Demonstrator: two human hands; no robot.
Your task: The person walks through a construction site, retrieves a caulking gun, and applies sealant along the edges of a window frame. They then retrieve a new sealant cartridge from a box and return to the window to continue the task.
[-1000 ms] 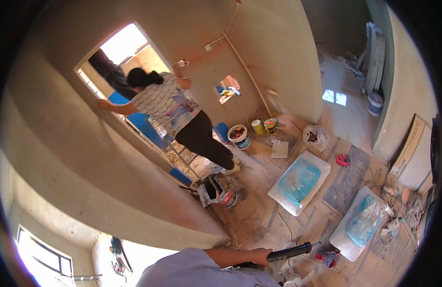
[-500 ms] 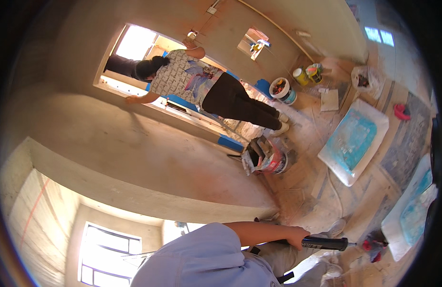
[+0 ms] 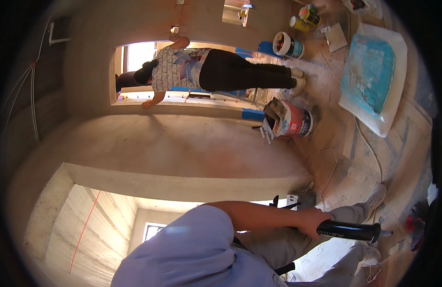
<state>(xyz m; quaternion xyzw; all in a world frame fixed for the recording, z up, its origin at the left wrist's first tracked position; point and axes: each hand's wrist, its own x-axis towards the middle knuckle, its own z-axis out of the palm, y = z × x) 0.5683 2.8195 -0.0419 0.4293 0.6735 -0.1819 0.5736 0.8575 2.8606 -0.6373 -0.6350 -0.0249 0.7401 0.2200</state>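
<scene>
A bare forearm, which I take for my left, runs across the lower middle from a light grey sleeve (image 3: 183, 229). My left hand (image 3: 312, 222) is closed round the left end of a black cylindrical tool (image 3: 347, 230) with light printing and a narrow grey tip. The tip points right, above the floor beside my shoes (image 3: 375, 197). A dark thin piece (image 3: 280, 203) sticks out past the forearm; whether it belongs to the tool I cannot tell. Near the tip, at the right rim, lies a blurred red and dark object (image 3: 413, 225). My right hand is out of view.
The scene lies sideways. Another person (image 3: 183, 71) leans at a wall opening. A red and white bucket of tools (image 3: 295, 119), a white bucket (image 3: 288, 45), yellow containers (image 3: 304, 19) and a blue and white sack (image 3: 371, 71) are on the floor. A cable (image 3: 374, 153) crosses it.
The view has shifted, so buckets, sack and the other person appear higher. My arm and the black tool appear larger and farther right. The grip on the tool stays.
</scene>
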